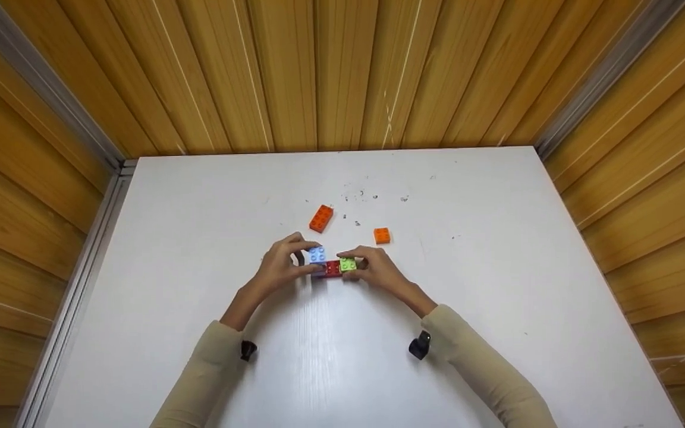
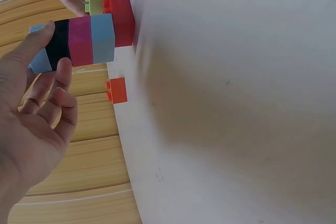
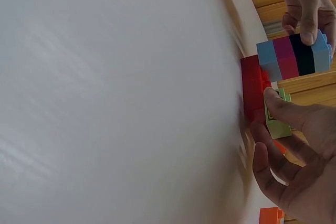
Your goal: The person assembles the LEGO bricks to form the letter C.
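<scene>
A long red brick (image 1: 333, 268) lies on the white table between the two hands. On its left end stands a stack of square bricks: light blue at the bottom, then magenta (image 2: 81, 41), black (image 2: 59, 39) and a light blue top brick (image 1: 317, 254). My left hand (image 1: 280, 261) pinches the upper part of this stack between thumb and fingers. A light green brick (image 1: 348, 264) sits on the red brick's right end, pinched by the thumb and fingers of my right hand (image 1: 381, 270). Studs of the red brick show between stack and green brick.
Behind the hands lie a long orange-red brick (image 1: 321, 219) and a small orange brick (image 1: 382, 236). Dark marks (image 1: 361, 193) speckle the back of the white table (image 1: 485, 238). Wood-look panels (image 1: 342, 71) rise along its back and sides.
</scene>
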Demonstrator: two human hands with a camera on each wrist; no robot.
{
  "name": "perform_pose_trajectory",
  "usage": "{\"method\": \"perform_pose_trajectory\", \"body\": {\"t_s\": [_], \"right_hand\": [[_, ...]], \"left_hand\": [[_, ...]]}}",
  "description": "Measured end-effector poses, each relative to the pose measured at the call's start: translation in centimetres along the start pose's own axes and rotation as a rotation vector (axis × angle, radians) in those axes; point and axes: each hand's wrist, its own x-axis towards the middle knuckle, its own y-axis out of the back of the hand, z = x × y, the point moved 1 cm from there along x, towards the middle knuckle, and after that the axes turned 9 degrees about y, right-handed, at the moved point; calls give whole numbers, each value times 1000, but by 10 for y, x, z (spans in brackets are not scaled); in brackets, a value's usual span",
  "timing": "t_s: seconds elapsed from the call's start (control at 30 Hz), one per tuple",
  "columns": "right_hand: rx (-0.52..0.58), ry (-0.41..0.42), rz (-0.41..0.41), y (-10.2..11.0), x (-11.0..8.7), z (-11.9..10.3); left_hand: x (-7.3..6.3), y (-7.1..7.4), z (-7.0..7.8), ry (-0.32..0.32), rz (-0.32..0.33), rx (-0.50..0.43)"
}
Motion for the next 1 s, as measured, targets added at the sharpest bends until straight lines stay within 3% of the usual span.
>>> {"method": "perform_pose_trajectory", "body": {"t_s": [0.3, 0.43, 0.57, 0.8, 1.0], "right_hand": [[3, -32, -7, 3, -2, 0], [-12, -7, -39, 1, -2, 1], [-48, 31, -92, 0, -2, -2], [-59, -3, -241, 22, 8, -10], [-60, 58, -202, 49, 41, -8]], "left_hand": [[-9, -12, -3, -72, 71, -100], [-15, -13, -6, -74, 109, -236], [-20, -12, -9, -52, 152, -351], [-23, -12, -9, 5, 129, -367], [-21, -8, -4, 73, 106, -378]]}}
